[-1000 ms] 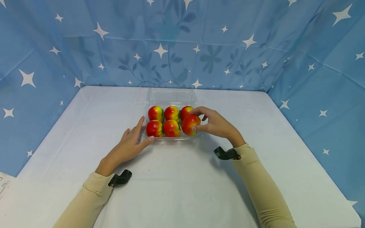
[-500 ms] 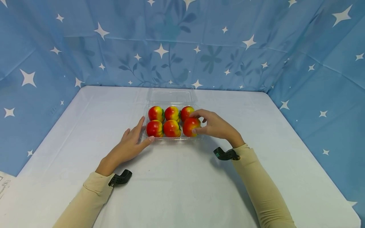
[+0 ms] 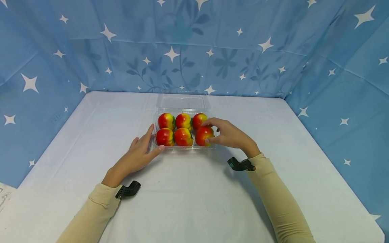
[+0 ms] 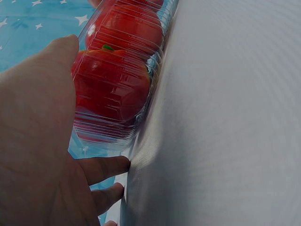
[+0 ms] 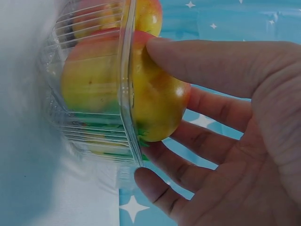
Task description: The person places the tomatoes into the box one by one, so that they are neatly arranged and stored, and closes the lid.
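A clear plastic clamshell box (image 3: 179,147) stands on the table, holding several round red-and-yellow fruits with green leafy ends, tomato-like in shape. My right hand (image 3: 231,134) holds the front right fruit (image 3: 203,136) between thumb and fingers, and this fruit sits down inside the box. In the right wrist view, the thumb lies on the fruit (image 5: 157,101) above the box rim, with the fingertips partly hidden behind it. My left hand (image 3: 136,155) rests at the box's left end, fingers and thumb extended and spread around the corner. The left wrist view shows the thumb beside the clear wall (image 4: 106,122).
The box's clear lid (image 3: 182,101) lies folded back behind it. A white cloth covers the table (image 3: 188,199). Blue curtains (image 3: 194,44) with white stars rise behind and at both sides. Printed white material (image 3: 6,195) shows at the far left.
My right hand has lowered the front right fruit slightly into the box, shifting a little right and toward me. The left hand has stayed in place.
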Demonstrator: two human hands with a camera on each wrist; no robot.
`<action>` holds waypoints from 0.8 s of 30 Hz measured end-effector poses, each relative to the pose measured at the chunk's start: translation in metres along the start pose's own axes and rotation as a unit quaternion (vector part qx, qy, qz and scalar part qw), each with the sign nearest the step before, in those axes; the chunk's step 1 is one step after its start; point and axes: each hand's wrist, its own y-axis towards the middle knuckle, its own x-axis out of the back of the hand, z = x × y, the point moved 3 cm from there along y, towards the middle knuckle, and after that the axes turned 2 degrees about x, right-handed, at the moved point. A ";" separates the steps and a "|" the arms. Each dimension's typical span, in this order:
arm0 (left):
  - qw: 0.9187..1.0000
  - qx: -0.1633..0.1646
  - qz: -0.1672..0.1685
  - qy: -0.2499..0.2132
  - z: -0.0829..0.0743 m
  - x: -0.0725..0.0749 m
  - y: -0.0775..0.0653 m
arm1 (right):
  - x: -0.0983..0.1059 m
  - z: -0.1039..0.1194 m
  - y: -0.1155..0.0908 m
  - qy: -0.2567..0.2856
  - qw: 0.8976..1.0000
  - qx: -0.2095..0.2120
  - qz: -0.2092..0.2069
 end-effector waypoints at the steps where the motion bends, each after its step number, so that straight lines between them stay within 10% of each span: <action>1: 1.000 0.001 0.000 0.000 0.000 0.000 0.000 | 0.000 0.000 0.000 0.001 1.000 0.000 0.001; 24: 1.000 0.002 0.001 0.001 0.000 0.001 0.000 | -0.005 0.001 0.003 -0.024 1.000 -0.014 0.006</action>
